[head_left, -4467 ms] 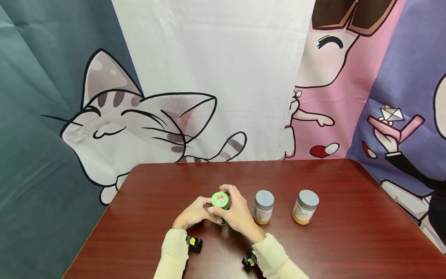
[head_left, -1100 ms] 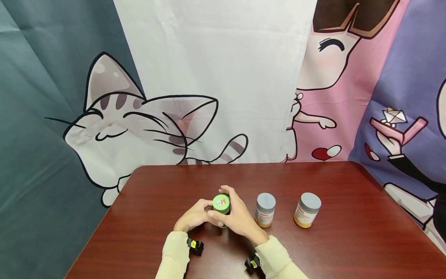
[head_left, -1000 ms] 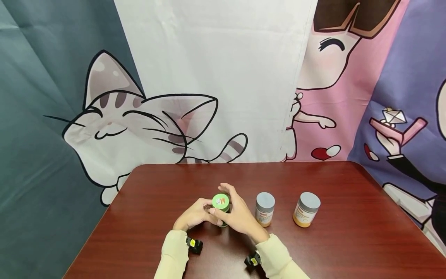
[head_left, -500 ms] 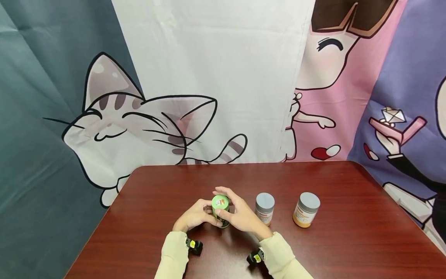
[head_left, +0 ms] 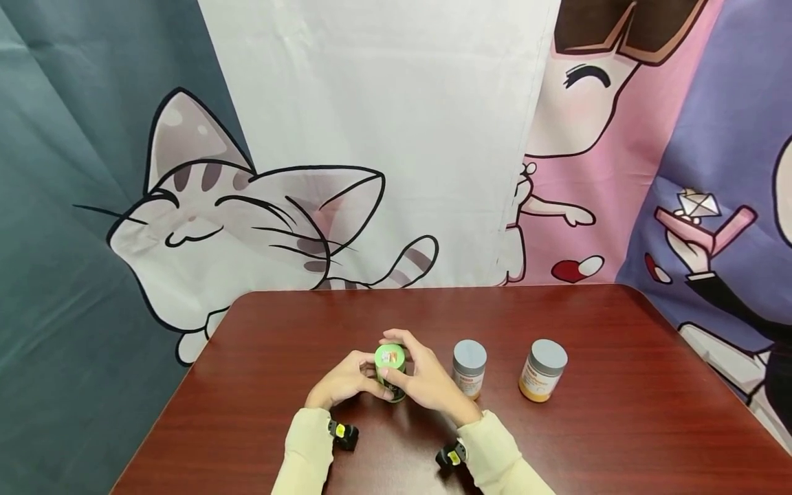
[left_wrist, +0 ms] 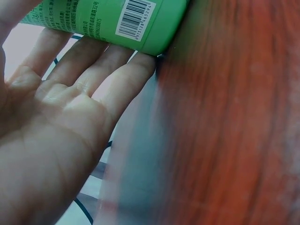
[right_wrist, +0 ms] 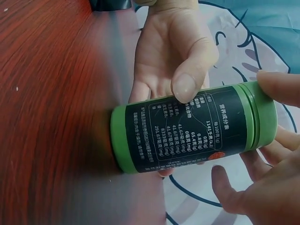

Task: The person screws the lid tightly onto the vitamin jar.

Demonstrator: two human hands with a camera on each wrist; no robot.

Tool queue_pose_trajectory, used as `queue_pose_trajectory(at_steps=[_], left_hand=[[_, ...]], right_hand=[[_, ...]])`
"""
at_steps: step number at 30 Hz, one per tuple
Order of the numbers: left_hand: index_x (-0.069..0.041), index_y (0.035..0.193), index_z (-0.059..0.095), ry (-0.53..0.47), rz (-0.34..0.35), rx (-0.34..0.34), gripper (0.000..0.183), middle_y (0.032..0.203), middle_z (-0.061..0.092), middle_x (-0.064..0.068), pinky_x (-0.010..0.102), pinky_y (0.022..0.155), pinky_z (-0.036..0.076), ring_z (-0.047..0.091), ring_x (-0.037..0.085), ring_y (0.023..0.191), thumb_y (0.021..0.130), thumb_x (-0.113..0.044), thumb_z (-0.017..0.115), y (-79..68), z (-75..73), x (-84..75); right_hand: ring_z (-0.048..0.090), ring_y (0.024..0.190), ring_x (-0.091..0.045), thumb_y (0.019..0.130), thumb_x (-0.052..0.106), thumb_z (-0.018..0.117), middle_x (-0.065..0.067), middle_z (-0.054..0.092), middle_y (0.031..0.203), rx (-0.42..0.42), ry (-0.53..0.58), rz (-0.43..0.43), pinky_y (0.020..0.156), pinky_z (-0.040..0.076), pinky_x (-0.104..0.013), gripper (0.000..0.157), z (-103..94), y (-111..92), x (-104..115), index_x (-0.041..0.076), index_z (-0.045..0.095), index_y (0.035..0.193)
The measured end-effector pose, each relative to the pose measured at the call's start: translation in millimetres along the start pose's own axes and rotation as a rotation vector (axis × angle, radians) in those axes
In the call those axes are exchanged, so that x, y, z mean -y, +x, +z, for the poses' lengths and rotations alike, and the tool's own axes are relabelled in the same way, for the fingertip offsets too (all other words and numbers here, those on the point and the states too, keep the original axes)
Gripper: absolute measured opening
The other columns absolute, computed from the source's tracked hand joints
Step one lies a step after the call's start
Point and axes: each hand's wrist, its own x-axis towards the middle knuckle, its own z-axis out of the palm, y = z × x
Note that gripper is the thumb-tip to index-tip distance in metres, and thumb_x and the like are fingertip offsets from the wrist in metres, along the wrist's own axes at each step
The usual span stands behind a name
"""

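A green bottle with a dark printed label stands between both hands in the head view. Its ridged green lid sits on the bottle in the right wrist view. My left hand holds the body, thumb on the label and fingers behind. The right hand grips the lid, its thumb on the near edge and its fingers around the far side. A barcode shows near the bottle's base in the left wrist view. The base looks to be at the tabletop; exact contact cannot be told.
On the reddish-brown table two grey-lidded jars stand to the right: a nearer jar, partly behind the right hand, and a farther jar. Behind the table hangs a printed cloth. Black cameras are strapped to both wrists.
Over the last second the right hand has turned around the lid: its thumb moved right and its fingertips left. The lid's sticker faces differently than in the oldest frame. The left hand stays put.
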Motion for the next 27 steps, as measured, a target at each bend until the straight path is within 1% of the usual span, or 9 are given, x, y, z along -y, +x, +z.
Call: queue_pose_trajectory(at_steps=[3, 7, 10, 14, 16, 19, 21, 23, 27], left_hand=[[-0.009, 0.103, 0.067, 0.011, -0.016, -0.007, 0.04, 0.095, 0.068, 0.008, 0.033, 0.08, 0.049, 0.063, 0.022, 0.088, 0.065, -0.01, 0.081, 0.0, -0.5, -1.4], [-0.01, 0.102, 0.067, 0.011, -0.038, -0.015, 0.039, 0.094, 0.068, 0.007, 0.033, 0.079, 0.049, 0.062, 0.021, 0.087, 0.065, -0.01, 0.081, -0.2, -0.6, -2.1], [-0.01, 0.101, 0.067, 0.019, -0.03, -0.025, 0.039, 0.093, 0.068, 0.006, 0.033, 0.079, 0.049, 0.062, 0.02, 0.086, 0.065, -0.011, 0.081, -1.1, -0.2, -2.2], [-0.01, 0.103, 0.067, 0.009, -0.025, -0.022, 0.04, 0.094, 0.067, 0.006, 0.033, 0.079, 0.049, 0.062, 0.02, 0.086, 0.066, -0.011, 0.081, -2.2, 1.1, -2.2], [-0.01, 0.104, 0.067, 0.002, -0.028, -0.016, 0.04, 0.095, 0.067, 0.007, 0.034, 0.079, 0.049, 0.062, 0.02, 0.086, 0.067, -0.01, 0.081, -2.3, 1.5, -2.1], [-0.011, 0.103, 0.067, 0.01, -0.032, -0.015, 0.038, 0.094, 0.067, 0.006, 0.034, 0.078, 0.049, 0.062, 0.02, 0.085, 0.067, -0.011, 0.08, -2.0, 1.3, -1.9], [-0.011, 0.102, 0.067, 0.019, -0.034, -0.015, 0.037, 0.092, 0.068, 0.006, 0.033, 0.078, 0.049, 0.062, 0.02, 0.083, 0.067, -0.012, 0.081, -1.6, 0.8, -1.5], [-0.011, 0.101, 0.067, 0.025, -0.028, -0.017, 0.037, 0.091, 0.068, 0.006, 0.033, 0.077, 0.049, 0.061, 0.02, 0.082, 0.067, -0.013, 0.081, -1.1, 0.1, -1.1], [-0.01, 0.103, 0.067, 0.015, -0.002, -0.002, 0.039, 0.094, 0.068, 0.007, 0.032, 0.079, 0.049, 0.063, 0.02, 0.086, 0.067, -0.011, 0.08, -0.3, -1.3, 1.4]], right_hand=[[0.055, 0.102, -0.011, 0.083, 0.019, 0.069, 0.009, 0.054, 0.122, -0.026, -0.062, -0.001, 0.083, 0.045, -0.036, 0.053, 2.3, 2.2, -9.9, 0.025, 0.042, 0.128], [0.051, 0.104, -0.007, 0.08, 0.027, 0.072, 0.011, 0.054, 0.117, -0.082, -0.137, -0.02, 0.087, 0.042, -0.041, 0.054, 4.6, 2.5, -13.7, 0.027, 0.044, 0.126], [0.048, 0.104, -0.008, 0.08, 0.033, 0.071, 0.008, 0.051, 0.116, -0.111, -0.227, -0.049, 0.087, 0.041, -0.04, 0.054, 7.0, 1.8, -14.6, 0.023, 0.044, 0.126], [0.043, 0.108, -0.011, 0.082, 0.043, 0.065, 0.002, 0.046, 0.119, -0.089, -0.302, -0.051, 0.088, 0.04, -0.035, 0.06, 8.4, -0.4, -14.6, 0.02, 0.039, 0.131], [0.042, 0.112, -0.011, 0.082, 0.047, 0.063, 0.001, 0.044, 0.124, -0.072, -0.288, -0.032, 0.091, 0.039, -0.036, 0.065, 7.7, -1.2, -14.9, 0.021, 0.035, 0.134], [0.041, 0.118, -0.011, 0.079, 0.05, 0.065, 0.003, 0.039, 0.131, -0.056, -0.223, 0.0, 0.094, 0.039, -0.039, 0.073, 5.1, -1.4, -15.0, 0.026, 0.03, 0.138], [0.041, 0.12, -0.011, 0.079, 0.05, 0.065, 0.006, 0.037, 0.135, -0.043, -0.182, 0.004, 0.094, 0.039, -0.041, 0.075, 3.4, -1.4, -15.7, 0.028, 0.027, 0.14], [0.043, 0.119, -0.011, 0.08, 0.048, 0.065, 0.007, 0.036, 0.137, -0.022, -0.144, 0.0, 0.094, 0.04, -0.039, 0.075, 2.0, -1.1, -16.6, 0.03, 0.026, 0.141], [0.048, 0.115, -0.012, 0.085, 0.036, 0.064, 0.006, 0.037, 0.139, 0.047, -0.079, -0.033, 0.09, 0.041, -0.034, 0.069, 1.2, -0.2, -18.7, 0.031, 0.024, 0.142]])
